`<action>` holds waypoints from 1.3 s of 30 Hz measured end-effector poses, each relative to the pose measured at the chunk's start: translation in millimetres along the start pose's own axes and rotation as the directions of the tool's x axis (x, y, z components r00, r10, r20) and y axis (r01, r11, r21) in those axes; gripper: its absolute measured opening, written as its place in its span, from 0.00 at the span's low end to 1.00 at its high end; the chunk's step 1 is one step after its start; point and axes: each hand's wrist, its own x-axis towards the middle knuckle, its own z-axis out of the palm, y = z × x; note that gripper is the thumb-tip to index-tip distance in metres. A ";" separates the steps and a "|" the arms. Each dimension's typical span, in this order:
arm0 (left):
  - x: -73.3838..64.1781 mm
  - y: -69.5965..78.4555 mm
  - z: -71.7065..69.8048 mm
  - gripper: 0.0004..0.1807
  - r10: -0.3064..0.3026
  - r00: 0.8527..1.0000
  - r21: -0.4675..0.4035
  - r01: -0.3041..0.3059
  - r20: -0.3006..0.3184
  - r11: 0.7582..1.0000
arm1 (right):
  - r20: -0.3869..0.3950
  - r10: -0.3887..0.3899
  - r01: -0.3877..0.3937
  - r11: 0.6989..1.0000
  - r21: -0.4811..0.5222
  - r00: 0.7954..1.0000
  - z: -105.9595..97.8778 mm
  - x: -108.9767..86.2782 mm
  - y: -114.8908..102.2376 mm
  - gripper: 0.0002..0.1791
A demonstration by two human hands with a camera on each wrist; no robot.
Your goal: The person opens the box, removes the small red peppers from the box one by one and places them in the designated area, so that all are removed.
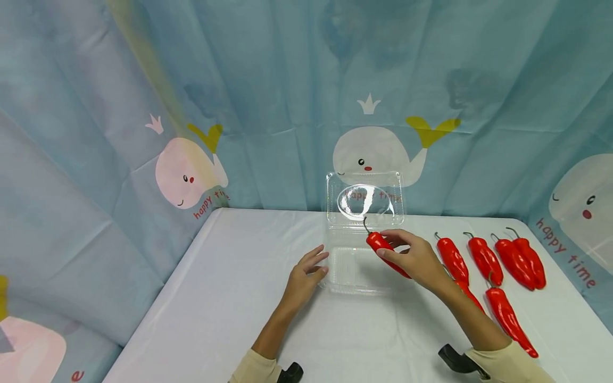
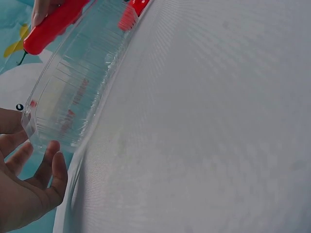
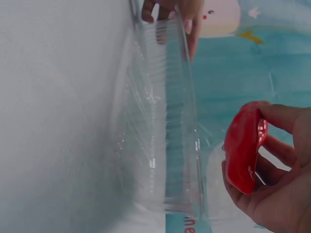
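Note:
In the head view a clear plastic clamshell box (image 1: 351,272) stands on the table, its lid (image 1: 332,207) raised at the back. My right hand (image 1: 417,259) pinches a red chili pepper (image 1: 377,242) between thumb and fingers, over the right side of the box, with its dark stem pointing up and left. The right wrist view shows the same pepper (image 3: 241,145) above the box's rim. My left hand (image 1: 303,277) is at the box's left side, fingers loosely bent. In the left wrist view, its fingertips are right at the end wall of the box (image 2: 73,102).
Several more red chili peppers (image 1: 485,260) lie on the white table (image 1: 230,298) to the right, one (image 1: 510,316) nearer the front. My right forearm partly covers another pepper (image 1: 466,292). A blue curtain (image 1: 268,133) with printed whales hangs behind the table.

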 end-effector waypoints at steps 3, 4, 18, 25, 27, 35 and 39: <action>0.3 0.1 0.4 0.23 0.009 1.000 0.005 -0.009 0.000 1.000 | -0.022 0.015 -0.015 1.000 -0.006 1.000 -7.9 -5.1 -3.0 0.34; 0.3 0.2 0.5 0.23 0.010 1.000 0.006 -0.010 0.001 1.000 | -0.028 0.018 -0.019 1.000 -0.008 0.999 -10.4 -7.0 -3.8 0.34; 0.7 -2.8 0.4 0.23 0.008 1.000 0.008 -0.008 -0.006 1.000 | -0.084 0.039 -0.043 0.998 -0.037 0.996 -34.6 -32.1 -3.2 0.33; 1.2 -3.2 0.7 0.23 0.021 1.000 0.013 -0.020 -0.011 1.000 | -0.116 0.068 -0.076 0.995 -0.066 0.991 -51.7 -45.1 6.5 0.34; 1.2 -2.8 0.9 0.23 0.013 1.000 0.018 -0.013 -0.013 1.000 | -0.127 0.087 -0.097 0.992 -0.077 0.988 -56.7 -48.2 9.4 0.35; 0.4 -1.6 1.8 0.23 0.018 1.000 0.010 -0.018 -0.014 1.000 | -0.166 0.154 -0.171 0.980 -0.098 0.974 -74.9 -62.0 24.8 0.37; 0.5 -0.6 2.4 0.23 0.005 1.000 0.012 -0.005 -0.018 1.000 | -0.170 0.182 -0.203 0.973 -0.112 0.968 -84.0 -70.1 35.4 0.38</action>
